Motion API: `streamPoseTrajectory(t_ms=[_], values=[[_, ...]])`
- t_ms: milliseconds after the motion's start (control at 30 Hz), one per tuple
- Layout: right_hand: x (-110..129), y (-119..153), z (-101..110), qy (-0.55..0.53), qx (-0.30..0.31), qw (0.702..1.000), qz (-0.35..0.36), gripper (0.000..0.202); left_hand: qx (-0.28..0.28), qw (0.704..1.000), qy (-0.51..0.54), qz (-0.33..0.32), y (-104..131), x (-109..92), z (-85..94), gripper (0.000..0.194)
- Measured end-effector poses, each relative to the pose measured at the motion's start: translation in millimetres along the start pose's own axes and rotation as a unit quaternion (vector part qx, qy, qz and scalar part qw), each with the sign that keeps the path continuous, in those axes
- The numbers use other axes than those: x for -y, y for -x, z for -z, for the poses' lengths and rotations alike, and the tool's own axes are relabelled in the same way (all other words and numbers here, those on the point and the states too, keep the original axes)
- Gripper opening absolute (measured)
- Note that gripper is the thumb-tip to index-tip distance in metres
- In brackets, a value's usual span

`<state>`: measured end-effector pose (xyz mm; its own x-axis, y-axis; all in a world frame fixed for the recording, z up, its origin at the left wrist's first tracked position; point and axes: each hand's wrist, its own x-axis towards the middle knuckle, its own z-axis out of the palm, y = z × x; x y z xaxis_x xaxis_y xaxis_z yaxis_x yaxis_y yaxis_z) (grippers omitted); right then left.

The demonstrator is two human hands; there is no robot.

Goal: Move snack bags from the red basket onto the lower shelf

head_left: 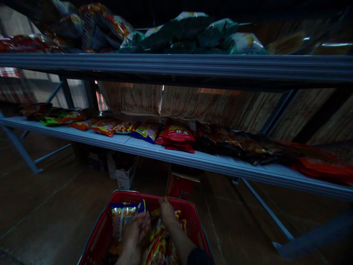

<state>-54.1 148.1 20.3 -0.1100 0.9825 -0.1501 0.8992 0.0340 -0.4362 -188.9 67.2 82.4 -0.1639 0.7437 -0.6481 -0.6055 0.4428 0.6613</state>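
At the far left, a blue-grey shelf leg slants down to the floor, and bare floor lies open between it and the basket. Above, the lower shelf begins here and runs the full width, its front edge dropping toward the right; the upper shelf hangs over it, limiting the headroom above the goods. Green and orange packets lie at the lower shelf's left, close to its edge. Under it stand white cartons.

Low in the middle is the red basket, its far rim just in front of the shelf and its near part cut off by the frame. Inside at the left stands a blue-topped packet. The left hand is just beside it, fingers bent; whether they grasp it I cannot tell. The right hand is by the far rim, above red-and-yellow packets; its fingers look curled, but their hold cannot be made out.

Behind the rim, a red carton blocks the space underneath. Red packets sit above it, then dark packets and orange-red packets. Right of the basket, open floor reaches to a slanting brace.
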Motion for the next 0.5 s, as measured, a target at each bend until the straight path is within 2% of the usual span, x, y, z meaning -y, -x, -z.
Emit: streamPoseTrajectory(t_ms=[133,200,267,333,367,433,500], values=[[-2,14,10,0.017,0.009,0.999,-0.028,0.019,0.013,0.999,-0.047,0.003,-17,14,5.3,0.005],[-2,23,24,0.022,-0.007,0.999,-0.023,0.018,0.012,0.988,-0.141,-0.058,-24,17,4.8,0.004],[0,35,45,0.023,-0.027,0.999,0.000,0.022,0.010,0.943,-0.271,-0.190,-27,16,2.9,0.010],[2,48,70,0.019,-0.039,0.998,0.041,0.026,0.024,0.862,-0.378,-0.337,-25,14,0.2,0.026],[3,55,82,0.016,-0.041,0.997,0.063,0.026,0.038,0.822,-0.413,-0.390,-23,12,-1.2,0.037],[4,70,104,0.011,-0.038,0.994,0.098,0.024,0.080,0.769,-0.458,-0.438,-19,11,-4.1,0.051],[3,83,121,0.009,-0.035,0.992,0.122,0.023,0.132,0.755,-0.482,-0.424,-17,13,-6.7,0.049]])
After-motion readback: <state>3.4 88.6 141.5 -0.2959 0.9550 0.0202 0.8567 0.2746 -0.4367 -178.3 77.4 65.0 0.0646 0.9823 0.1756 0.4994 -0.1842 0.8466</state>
